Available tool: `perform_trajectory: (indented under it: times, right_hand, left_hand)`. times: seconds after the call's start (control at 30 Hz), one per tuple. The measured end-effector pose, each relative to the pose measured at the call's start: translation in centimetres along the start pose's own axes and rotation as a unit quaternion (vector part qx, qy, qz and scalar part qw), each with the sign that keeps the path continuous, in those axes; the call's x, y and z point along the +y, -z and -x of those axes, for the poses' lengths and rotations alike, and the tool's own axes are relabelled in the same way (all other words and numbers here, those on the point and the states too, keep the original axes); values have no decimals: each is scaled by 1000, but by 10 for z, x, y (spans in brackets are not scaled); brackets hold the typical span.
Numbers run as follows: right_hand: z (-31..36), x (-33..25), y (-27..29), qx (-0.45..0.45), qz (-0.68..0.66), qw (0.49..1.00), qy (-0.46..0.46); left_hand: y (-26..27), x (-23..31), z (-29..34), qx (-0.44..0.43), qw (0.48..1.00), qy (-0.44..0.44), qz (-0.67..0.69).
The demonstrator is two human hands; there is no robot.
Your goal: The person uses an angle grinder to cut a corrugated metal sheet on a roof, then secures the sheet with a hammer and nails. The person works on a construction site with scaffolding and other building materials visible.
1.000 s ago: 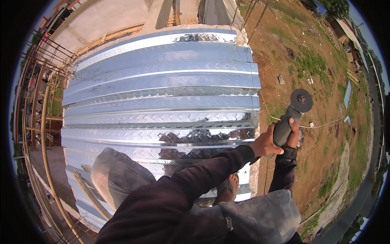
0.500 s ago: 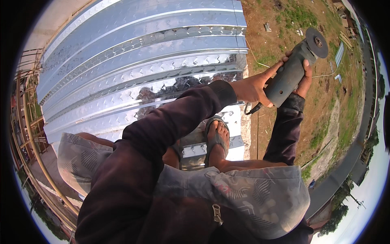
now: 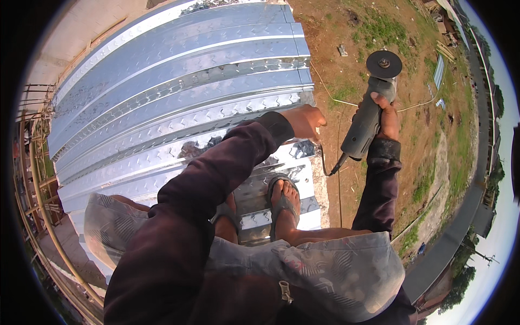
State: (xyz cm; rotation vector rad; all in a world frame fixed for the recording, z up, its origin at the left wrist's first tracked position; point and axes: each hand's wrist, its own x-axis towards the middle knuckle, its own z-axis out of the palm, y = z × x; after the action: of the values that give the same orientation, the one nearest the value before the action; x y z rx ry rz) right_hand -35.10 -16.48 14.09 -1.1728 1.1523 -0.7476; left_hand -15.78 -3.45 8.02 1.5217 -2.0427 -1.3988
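Observation:
My right hand [image 3: 385,116] grips a dark grey-green angle grinder [image 3: 364,122] and holds it up past the edge of the metal sheets. A dark cutting disc [image 3: 384,64] sits at its far end. From its near end a black power cord [image 3: 329,172] bends back up toward my left hand [image 3: 306,122]. That hand is closed, with its fingers curled, over the right edge of the ribbed metal decking [image 3: 179,81]. Whatever it may hold is hidden; the cord passes close beneath it.
I squat on the shiny sheets, my sandalled feet [image 3: 284,203] near their right edge. Beyond that edge, brown ground with grass patches [image 3: 384,30] lies lower down. A thin cable [image 3: 333,99] runs there. Wooden poles [image 3: 46,189] stand at the left; a road [image 3: 449,249] curves at the right.
My left hand has let go of the grinder and moved left to the decking's edge, closing. The right hand alone keeps the grinder, now turned more upright with its disc shifted left.

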Motion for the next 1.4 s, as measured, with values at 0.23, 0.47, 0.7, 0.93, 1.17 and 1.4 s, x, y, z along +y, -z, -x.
perform_trajectory:
  times: [0.23, 0.47, 0.7, 0.93, 1.17, 1.4]
  right_hand:
    - [-37, 47, -1, -97, 241, 965, 36]
    - [-63, 95, -16, -164, 325, 931, 13]
    - [-75, 98, -22, -187, 334, 924, -19]
    - [-75, 98, -26, -176, 332, 926, -43]
    - [-60, 87, 20, -49, 164, 984, -52]
    - [-38, 88, 64, 12, 107, 993, -48]
  left_hand:
    - [1, -136, 52, 295, 850, 343, -268]
    - [-78, -117, 39, 508, 813, 236, -160]
    - [-133, 25, -67, 158, 648, 117, 736]
    - [-148, 31, -102, 147, 493, -41, 856]
    - [-79, -22, -59, 414, 887, 139, 148]
    - [-42, -67, -118, 234, 913, 155, -295]
